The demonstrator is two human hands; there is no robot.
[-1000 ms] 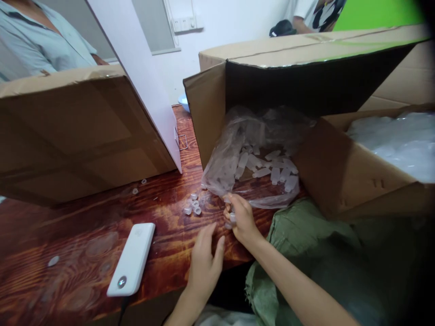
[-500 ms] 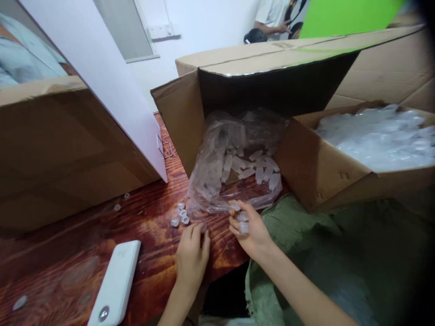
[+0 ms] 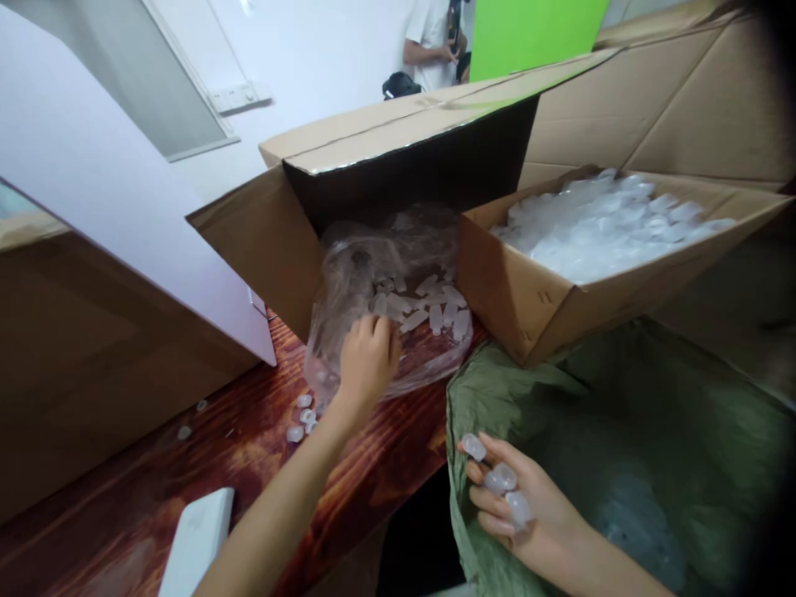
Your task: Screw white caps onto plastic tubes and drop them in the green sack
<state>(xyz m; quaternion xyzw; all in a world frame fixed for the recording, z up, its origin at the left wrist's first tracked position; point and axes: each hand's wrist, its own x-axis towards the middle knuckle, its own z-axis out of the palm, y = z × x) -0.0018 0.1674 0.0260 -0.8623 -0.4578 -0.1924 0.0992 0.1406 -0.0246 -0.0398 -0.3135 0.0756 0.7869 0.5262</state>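
My left hand (image 3: 370, 352) reaches over the mouth of a clear plastic bag (image 3: 336, 311) inside a cardboard box lying on its side. Its fingers are curled down beside several translucent plastic tubes (image 3: 435, 311), and the fingertips are hidden. Closed around three small translucent plastic pieces (image 3: 502, 479), cap-like in shape, my right hand (image 3: 528, 506) is above the opening of a green woven sack (image 3: 491, 390). More pale plastic pieces (image 3: 640, 531) show dimly inside that sack. A few loose translucent caps (image 3: 304, 414) lie on the wooden table, left of the bag.
An open carton (image 3: 547, 315) heaped with translucent tubes stands right of the tipped box (image 3: 398, 124). A white power bank (image 3: 199, 539) lies on the table (image 3: 373, 464). White board (image 3: 155, 199) and another carton (image 3: 112, 356) stand left. A person (image 3: 429, 50) is in the background.
My left hand has moved forward from the table edge to the bag in the box. My right hand, still holding the plastic pieces, has drawn back and right over the sack. The view has shifted.
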